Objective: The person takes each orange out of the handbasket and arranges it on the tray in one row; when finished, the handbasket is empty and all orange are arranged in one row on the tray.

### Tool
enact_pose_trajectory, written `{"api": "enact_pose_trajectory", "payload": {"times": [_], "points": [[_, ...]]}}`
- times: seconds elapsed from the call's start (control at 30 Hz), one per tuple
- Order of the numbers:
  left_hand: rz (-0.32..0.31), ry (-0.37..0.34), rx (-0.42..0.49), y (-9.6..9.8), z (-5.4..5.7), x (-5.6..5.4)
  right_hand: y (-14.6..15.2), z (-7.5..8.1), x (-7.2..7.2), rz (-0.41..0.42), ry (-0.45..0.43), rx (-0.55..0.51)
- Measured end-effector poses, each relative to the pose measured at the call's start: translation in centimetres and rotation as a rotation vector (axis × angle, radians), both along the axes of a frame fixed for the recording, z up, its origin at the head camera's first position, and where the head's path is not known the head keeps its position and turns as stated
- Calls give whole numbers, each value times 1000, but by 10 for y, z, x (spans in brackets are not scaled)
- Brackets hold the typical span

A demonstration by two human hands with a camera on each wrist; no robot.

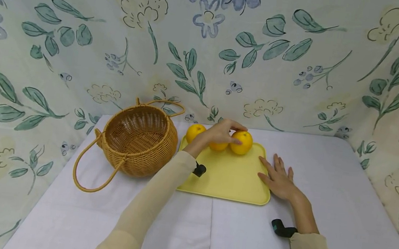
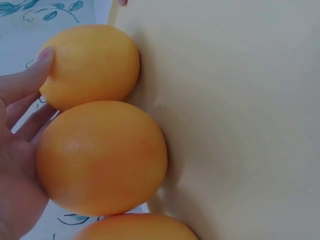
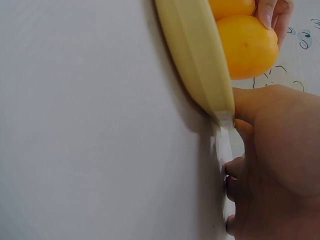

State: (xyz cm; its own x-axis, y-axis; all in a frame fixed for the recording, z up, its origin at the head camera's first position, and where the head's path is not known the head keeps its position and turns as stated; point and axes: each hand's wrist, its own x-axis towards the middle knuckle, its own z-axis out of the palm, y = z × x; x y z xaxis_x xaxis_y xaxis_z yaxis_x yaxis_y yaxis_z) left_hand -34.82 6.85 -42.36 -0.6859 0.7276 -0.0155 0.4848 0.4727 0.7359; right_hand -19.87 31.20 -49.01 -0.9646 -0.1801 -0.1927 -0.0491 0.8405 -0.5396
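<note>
Three oranges stand in a row along the back of a yellow tray [image 1: 230, 178]. My left hand [image 1: 218, 133] reaches over the middle orange [image 1: 218, 146] and grips the rightmost orange [image 1: 243, 144], with the thumb on its near side. In the left wrist view, the thumb presses on that gripped orange [image 2: 95, 65], and the middle orange [image 2: 105, 157] sits under the palm. The left orange [image 1: 195, 132] is partly hidden by the wrist. At the tray's right edge, my right hand [image 1: 280, 181] lies with fingers spread, its thumb at the rim.
A woven wicker basket [image 1: 147, 165] with two loop handles stands left of the tray, tilted so its inside shows. White cloth [image 1: 238, 242] covers the table, and a floral curtain [image 1: 206, 60] hangs behind it.
</note>
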Motion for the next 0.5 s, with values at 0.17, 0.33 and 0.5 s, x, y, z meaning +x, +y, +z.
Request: {"api": "enact_pose_trajectory", "payload": {"times": [0.17, 0.33, 0.5], "points": [[5, -3, 17, -2, -3, -1, 0, 0, 0, 1, -2, 5], [6, -16, 13, -4, -2, -2, -1, 1, 0, -4, -5, 9], [-3, -52, -11, -2, 7, -4, 0, 0, 0, -5, -8, 8]]}}
